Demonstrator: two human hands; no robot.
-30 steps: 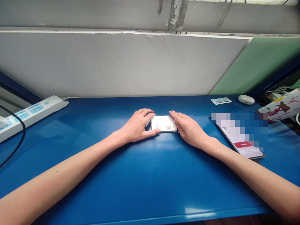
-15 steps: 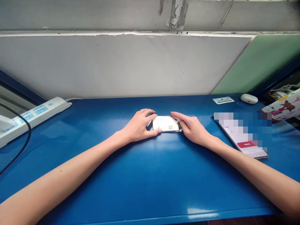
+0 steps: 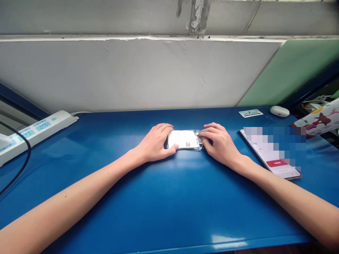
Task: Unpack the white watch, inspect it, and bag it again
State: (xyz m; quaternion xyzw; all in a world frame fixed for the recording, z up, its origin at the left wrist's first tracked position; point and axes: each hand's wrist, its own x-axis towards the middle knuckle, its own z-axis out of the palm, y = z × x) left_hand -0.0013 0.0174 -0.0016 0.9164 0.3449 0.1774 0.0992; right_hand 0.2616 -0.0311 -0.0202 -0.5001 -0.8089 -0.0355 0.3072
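A flat white packet in a clear plastic wrapper lies on the blue table, with a small dark square code printed near its lower right. My left hand grips its left end, thumb along the near edge and fingers behind the far edge. At the opposite end, the loose clear plastic wrapper sticks out past the white part. My right hand has thumb and index finger closed on that plastic, its other fingers loosely curled above. What lies inside the packet is hidden.
On the right of the blue table lies a phone with its screen lit and partly blurred out. Behind it are a card, a white earbud case and a printed bag. A power strip and black cable are at left.
My right hand has shifted its grip, lifting its upper fingers off the packet's far corner and uncovering more of the wrapper. The packet sits slightly further left, and the view has shifted a little.
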